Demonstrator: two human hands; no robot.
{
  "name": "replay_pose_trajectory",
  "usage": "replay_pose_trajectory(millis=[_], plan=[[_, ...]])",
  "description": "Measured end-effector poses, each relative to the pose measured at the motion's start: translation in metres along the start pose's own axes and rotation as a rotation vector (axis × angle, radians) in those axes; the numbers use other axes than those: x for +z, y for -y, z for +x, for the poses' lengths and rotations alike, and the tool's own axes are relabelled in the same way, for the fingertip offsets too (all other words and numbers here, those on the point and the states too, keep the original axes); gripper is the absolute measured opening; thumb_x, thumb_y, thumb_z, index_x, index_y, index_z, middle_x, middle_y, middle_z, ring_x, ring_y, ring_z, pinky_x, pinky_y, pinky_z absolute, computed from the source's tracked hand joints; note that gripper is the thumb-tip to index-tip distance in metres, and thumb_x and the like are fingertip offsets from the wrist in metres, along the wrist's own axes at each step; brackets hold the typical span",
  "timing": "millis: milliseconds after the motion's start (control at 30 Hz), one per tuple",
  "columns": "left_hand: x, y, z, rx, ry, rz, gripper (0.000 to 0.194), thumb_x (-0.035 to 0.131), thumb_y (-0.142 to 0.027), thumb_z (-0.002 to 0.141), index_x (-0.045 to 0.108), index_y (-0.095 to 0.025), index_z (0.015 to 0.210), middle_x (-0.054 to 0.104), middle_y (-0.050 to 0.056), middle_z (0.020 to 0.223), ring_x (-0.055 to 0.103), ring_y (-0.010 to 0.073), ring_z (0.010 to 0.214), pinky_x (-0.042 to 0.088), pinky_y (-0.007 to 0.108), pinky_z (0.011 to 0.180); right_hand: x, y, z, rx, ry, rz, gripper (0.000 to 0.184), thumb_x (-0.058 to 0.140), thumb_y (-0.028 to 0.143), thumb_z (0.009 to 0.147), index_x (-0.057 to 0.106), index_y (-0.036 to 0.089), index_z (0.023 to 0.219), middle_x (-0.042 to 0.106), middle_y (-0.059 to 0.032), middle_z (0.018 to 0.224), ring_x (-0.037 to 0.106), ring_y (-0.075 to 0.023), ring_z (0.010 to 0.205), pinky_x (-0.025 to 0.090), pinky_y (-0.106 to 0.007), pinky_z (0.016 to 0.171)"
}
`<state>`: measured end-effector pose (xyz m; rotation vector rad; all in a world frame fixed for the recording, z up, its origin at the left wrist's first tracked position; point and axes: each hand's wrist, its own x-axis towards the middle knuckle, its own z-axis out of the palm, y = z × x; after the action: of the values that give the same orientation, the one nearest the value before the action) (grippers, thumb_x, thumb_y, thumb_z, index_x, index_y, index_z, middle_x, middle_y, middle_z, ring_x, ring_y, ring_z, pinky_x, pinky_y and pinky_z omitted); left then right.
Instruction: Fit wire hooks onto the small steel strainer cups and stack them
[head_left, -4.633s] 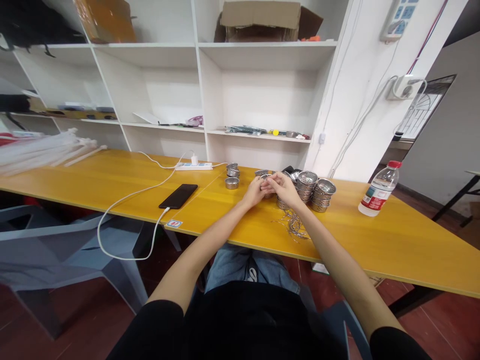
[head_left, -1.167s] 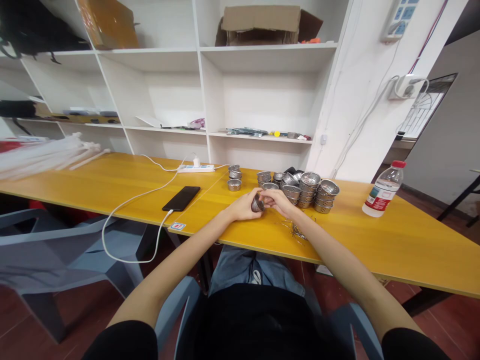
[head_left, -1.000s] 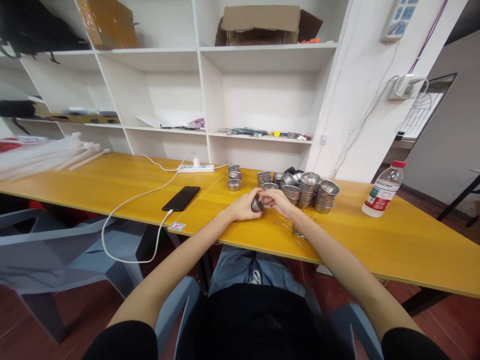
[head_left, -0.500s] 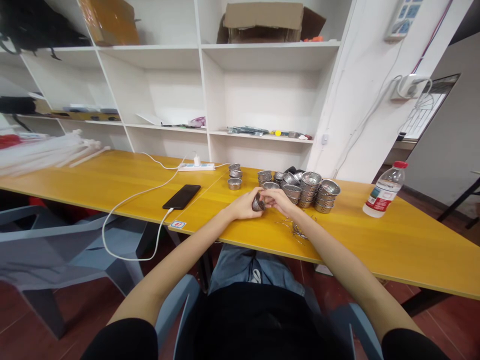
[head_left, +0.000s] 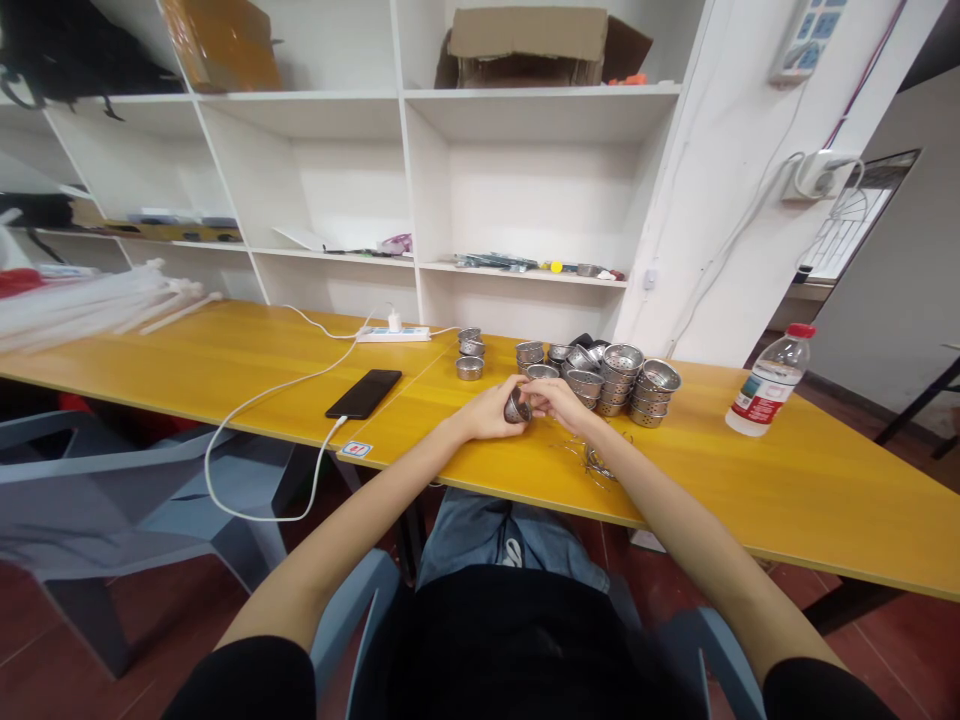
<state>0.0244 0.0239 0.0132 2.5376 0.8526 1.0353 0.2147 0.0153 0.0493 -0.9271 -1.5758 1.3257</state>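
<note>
My left hand [head_left: 493, 411] is wrapped round a small perforated metal cup [head_left: 514, 407], which is tipped on its side above the table. At the cup's rim, the fingers of my right hand [head_left: 559, 402] are pinched together; anything between them is too small to make out. Loose thin wire pieces [head_left: 596, 462] lie in a tangle below my right forearm. Just beyond my hands stand stacks of similar perforated cups [head_left: 621, 375], several of them nested. A smaller group of metal cups [head_left: 470, 368] sits to the left.
A phone [head_left: 364, 394] with a white charging cable lies to the left, near a power strip [head_left: 394, 335]. On the right stands a bottle with a red cap [head_left: 770, 382]. White shelves [head_left: 525, 100] rise behind the yellow table [head_left: 712, 490]. White plastic strips [head_left: 112, 300] lie far left.
</note>
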Motion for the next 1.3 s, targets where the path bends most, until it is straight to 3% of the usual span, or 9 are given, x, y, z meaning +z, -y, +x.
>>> replay_pose_trajectory(millis=[200, 333, 500, 1300], plan=[[0.002, 0.001, 0.001, 0.006, 0.005, 0.018, 0.081, 0.074, -0.031, 0.073, 0.037, -0.021, 0.144, 0.067, 0.009, 0.119, 0.069, 0.0262, 0.102, 0.054, 0.037, 0.089, -0.003, 0.001, 0.000, 0.069, 0.015, -0.053, 0.030, 0.079, 0.042, 0.072, 0.072, 0.014, 0.064, 0.042, 0.0034, 0.051, 0.033, -0.0079, 0.049, 0.024, -0.023, 0.045], [0.004, 0.002, 0.002, 0.004, 0.001, 0.015, 0.067, 0.074, -0.029, 0.071, 0.043, -0.022, 0.130, 0.067, 0.005, 0.109, 0.068, 0.0219, 0.091, 0.052, 0.033, 0.082, -0.005, -0.002, 0.000, 0.043, 0.019, -0.025, 0.029, 0.079, 0.040, 0.071, 0.069, 0.015, 0.060, 0.039, 0.0043, 0.049, 0.030, -0.0076, 0.048, 0.024, -0.023, 0.044], [0.005, 0.000, 0.002, 0.005, -0.005, -0.040, 0.053, 0.075, -0.030, 0.070, 0.042, -0.024, 0.111, 0.067, 0.000, 0.100, 0.064, 0.0177, 0.083, 0.049, 0.030, 0.077, -0.008, -0.005, 0.000, 0.042, 0.053, -0.021, 0.031, 0.082, 0.041, 0.068, 0.069, 0.013, 0.059, 0.040, 0.0040, 0.050, 0.033, -0.0077, 0.051, 0.028, -0.023, 0.047], [-0.001, -0.007, 0.002, -0.028, 0.036, 0.033, 0.047, 0.073, -0.034, 0.073, 0.043, -0.025, 0.107, 0.066, 0.000, 0.096, 0.064, 0.0208, 0.083, 0.046, 0.032, 0.073, -0.010, -0.007, 0.000, 0.014, 0.132, -0.068, 0.032, 0.081, 0.042, 0.071, 0.070, 0.014, 0.058, 0.049, 0.0030, 0.050, 0.039, -0.0090, 0.052, 0.032, -0.025, 0.053]])
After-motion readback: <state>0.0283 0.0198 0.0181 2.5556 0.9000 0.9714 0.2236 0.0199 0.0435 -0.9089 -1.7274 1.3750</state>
